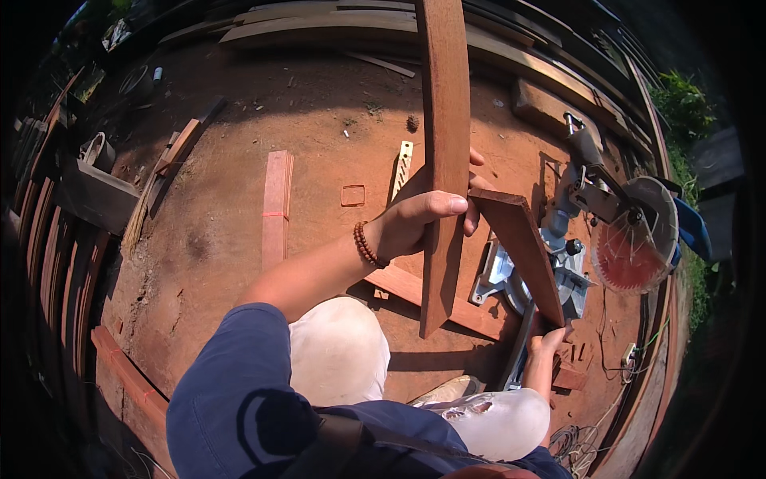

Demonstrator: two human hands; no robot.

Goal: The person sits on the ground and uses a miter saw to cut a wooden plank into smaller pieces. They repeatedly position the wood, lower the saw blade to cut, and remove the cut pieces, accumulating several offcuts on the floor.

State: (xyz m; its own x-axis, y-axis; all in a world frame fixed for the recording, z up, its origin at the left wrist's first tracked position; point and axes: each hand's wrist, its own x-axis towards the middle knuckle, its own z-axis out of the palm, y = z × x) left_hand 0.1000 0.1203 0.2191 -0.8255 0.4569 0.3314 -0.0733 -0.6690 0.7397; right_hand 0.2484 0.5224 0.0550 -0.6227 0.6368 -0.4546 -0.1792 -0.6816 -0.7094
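Note:
My left hand (411, 222), with a beaded bracelet (365, 243) at the wrist, is closed around a long reddish-brown wooden board (447, 104). That board runs from the top edge of the view down past my knee. Lower right, my right hand (547, 345) grips the near end of a shorter wooden board (523, 247). The shorter board slants, its far end close beside my left fingertips. Behind it stands a mitre saw (570, 259) with a round toothed blade (634, 247), partly hidden by the board. My right fingers are partly covered.
A bundle of boards (277, 207) tied with red string lies left of centre. Another board (439, 299) lies under the held one. Timber (319, 28) is stacked along the far side. A broom (142, 207) leans at left. Cables (578, 443) coil at lower right.

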